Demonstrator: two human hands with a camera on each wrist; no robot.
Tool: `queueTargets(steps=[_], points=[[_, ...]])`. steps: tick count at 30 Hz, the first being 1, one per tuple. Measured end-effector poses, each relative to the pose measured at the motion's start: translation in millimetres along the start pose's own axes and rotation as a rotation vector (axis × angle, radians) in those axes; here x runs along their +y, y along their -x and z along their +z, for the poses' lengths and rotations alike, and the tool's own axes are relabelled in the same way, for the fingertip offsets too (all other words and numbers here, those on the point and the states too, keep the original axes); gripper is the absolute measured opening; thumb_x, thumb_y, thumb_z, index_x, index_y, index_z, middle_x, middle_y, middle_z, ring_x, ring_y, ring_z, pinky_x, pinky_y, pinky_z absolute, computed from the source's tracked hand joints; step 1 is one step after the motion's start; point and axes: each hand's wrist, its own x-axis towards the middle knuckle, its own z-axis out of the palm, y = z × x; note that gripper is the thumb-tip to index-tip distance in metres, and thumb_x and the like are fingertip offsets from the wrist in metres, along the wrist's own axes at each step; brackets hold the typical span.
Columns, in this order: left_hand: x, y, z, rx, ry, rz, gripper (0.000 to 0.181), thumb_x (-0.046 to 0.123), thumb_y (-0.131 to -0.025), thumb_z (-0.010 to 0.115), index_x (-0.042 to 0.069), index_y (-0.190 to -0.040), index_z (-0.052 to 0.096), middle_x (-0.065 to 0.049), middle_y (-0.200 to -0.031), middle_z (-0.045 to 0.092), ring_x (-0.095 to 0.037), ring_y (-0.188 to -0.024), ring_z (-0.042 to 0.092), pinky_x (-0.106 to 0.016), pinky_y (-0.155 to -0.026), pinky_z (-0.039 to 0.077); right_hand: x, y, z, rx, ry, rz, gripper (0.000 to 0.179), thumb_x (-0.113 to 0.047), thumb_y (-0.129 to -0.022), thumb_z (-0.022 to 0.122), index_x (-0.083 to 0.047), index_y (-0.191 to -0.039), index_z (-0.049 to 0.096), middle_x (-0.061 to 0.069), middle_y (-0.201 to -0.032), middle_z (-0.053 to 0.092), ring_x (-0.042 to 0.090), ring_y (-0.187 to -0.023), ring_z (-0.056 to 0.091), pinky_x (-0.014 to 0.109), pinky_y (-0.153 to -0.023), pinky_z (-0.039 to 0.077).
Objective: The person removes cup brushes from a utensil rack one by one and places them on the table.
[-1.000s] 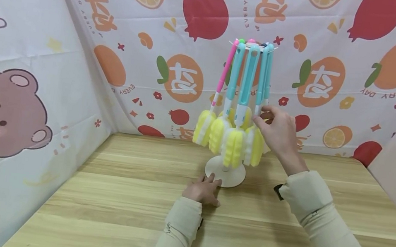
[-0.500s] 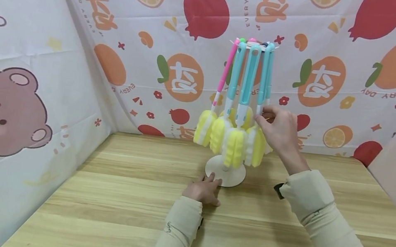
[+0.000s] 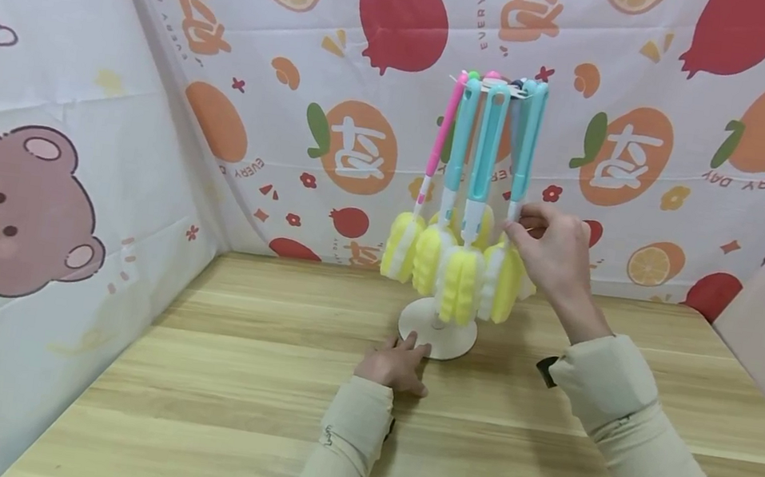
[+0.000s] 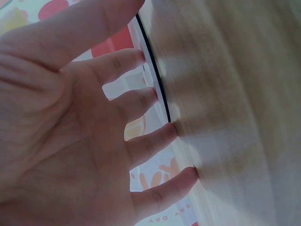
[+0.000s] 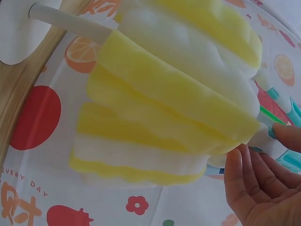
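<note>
A white stand with a round base point(image 3: 453, 341) carries several hanging sponge bottle brushes, with yellow-and-white sponge heads. My right hand point(image 3: 555, 251) pinches the white neck of a turquoise-handled bottle brush point(image 3: 529, 141) on the stand's right side. In the right wrist view, thumb and fingers meet at that neck, just beyond the sponge head point(image 5: 174, 101). My left hand point(image 3: 395, 365) lies low with spread fingers, fingertips on the base's front left edge. The left wrist view shows this palm point(image 4: 80, 127) and its straight fingers along the base's edge.
Another turquoise brush point(image 3: 488, 144) hangs at the front, and a pink-handled brush point(image 3: 444, 130) at the left. The stand is on a wood-grain table point(image 3: 247, 382). A fruit-print cloth point(image 3: 266, 126) closes off the back, and a bear-print cloth point(image 3: 8, 213) the left side.
My right hand has moved slightly right with the pinched brush, whose handle now stands farther right from the front brush. The left hand stays at the base. The head view has shifted a little.
</note>
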Motion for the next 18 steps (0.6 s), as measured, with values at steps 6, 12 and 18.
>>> queueTargets(steps=[6,12,18], points=[[0.6,-1.3,-0.3,0.004,-0.012,0.003,0.072,0.033,-0.091,0.077,0.021,-0.154,0.045,-0.005,-0.166,0.027,-0.034,-0.152,0.017,-0.063,-0.117,0.017,1,2.5,-6,0.006,-0.015,0.000,0.021,-0.004,-0.093,0.072,0.009,-0.108,0.071,0.024,-0.092,0.072,0.034,-0.083,0.069,0.038,-0.082,0.048],[0.8,-0.8,0.0,0.004,-0.012,0.002,0.072,0.032,-0.090,0.077,0.021,-0.154,0.046,-0.005,-0.166,0.027,-0.034,-0.152,0.017,-0.063,-0.117,0.017,1,8.3,-10,0.009,-0.032,0.000,0.024,-0.009,-0.093,0.074,0.008,-0.111,0.072,0.023,-0.094,0.073,0.030,-0.081,0.069,0.013,-0.069,0.046],[0.9,-1.3,-0.1,0.003,-0.018,0.006,0.072,0.032,-0.091,0.077,0.021,-0.154,0.045,-0.006,-0.166,0.027,-0.034,-0.152,0.017,-0.063,-0.117,0.017,1,13.7,-15,0.008,-0.039,0.008,0.024,-0.007,-0.095,0.070,0.009,-0.113,0.071,0.022,-0.095,0.072,0.026,-0.081,0.064,0.014,-0.069,0.046]])
